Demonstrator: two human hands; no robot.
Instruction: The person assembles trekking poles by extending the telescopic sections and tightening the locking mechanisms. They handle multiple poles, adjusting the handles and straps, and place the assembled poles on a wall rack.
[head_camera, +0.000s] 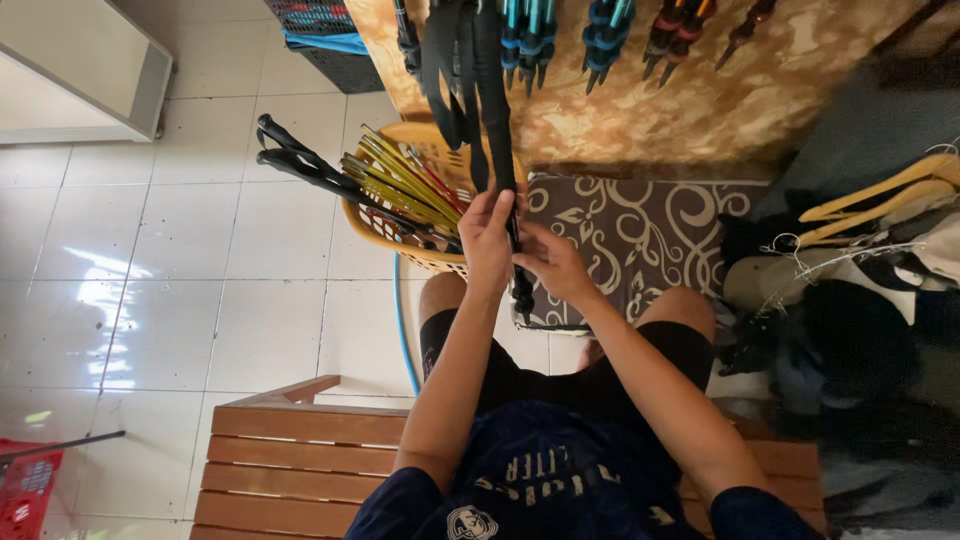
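White tile floor, black trekking pole (497, 120) upright over my knees.
Left hand (487, 235) and right hand (552, 262) clasp it; loose grip risks it dropping into the yellow basket (400, 238).

My left hand (489, 238) covers part of the black pole (497, 120), and its top runs off the picture's upper edge. My right hand (551, 262) hides the shaft lower down. The poles in the yellow basket (385, 235) bury their lower ends. The red crate (25, 490) is cut off at the corner.
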